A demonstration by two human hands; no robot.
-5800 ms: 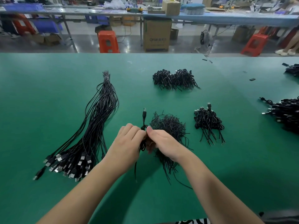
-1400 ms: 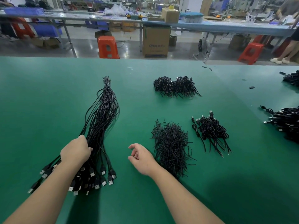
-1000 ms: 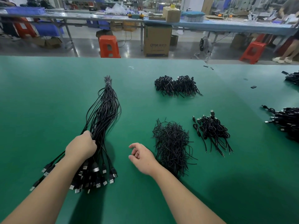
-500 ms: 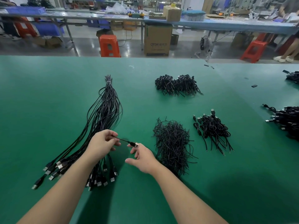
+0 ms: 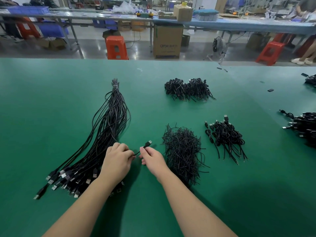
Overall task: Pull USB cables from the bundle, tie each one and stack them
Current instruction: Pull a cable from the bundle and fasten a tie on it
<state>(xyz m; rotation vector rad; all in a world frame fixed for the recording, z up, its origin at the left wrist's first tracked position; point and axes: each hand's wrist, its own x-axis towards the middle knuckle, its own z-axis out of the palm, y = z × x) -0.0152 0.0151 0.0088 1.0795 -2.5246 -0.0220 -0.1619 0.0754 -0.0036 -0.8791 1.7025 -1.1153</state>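
Two hands share one USB cable (image 5: pixel 136 153): the right hand (image 5: pixel 152 158) pinches it just behind the plug (image 5: pixel 148 143), while the left hand (image 5: pixel 118 159) grips the cord beside the bundle (image 5: pixel 109 127) on the green surface (image 5: pixel 51 108). Better to draw it out slowly along the bundle's length, the left hand pinning neighbouring strands. The tie pile (image 5: pixel 183 151) lies just right, the tied stack (image 5: pixel 225 135) beyond.

Beyond the green counter (image 5: pixel 51 103): orange plastic stool (image 5: pixel 116 47), printed cardboard box (image 5: pixel 167 42), small floor fan (image 5: pixel 218 47). Second orange stool (image 5: pixel 269 51) far right. Blue crate (image 5: pixel 28 9) on the back bench.
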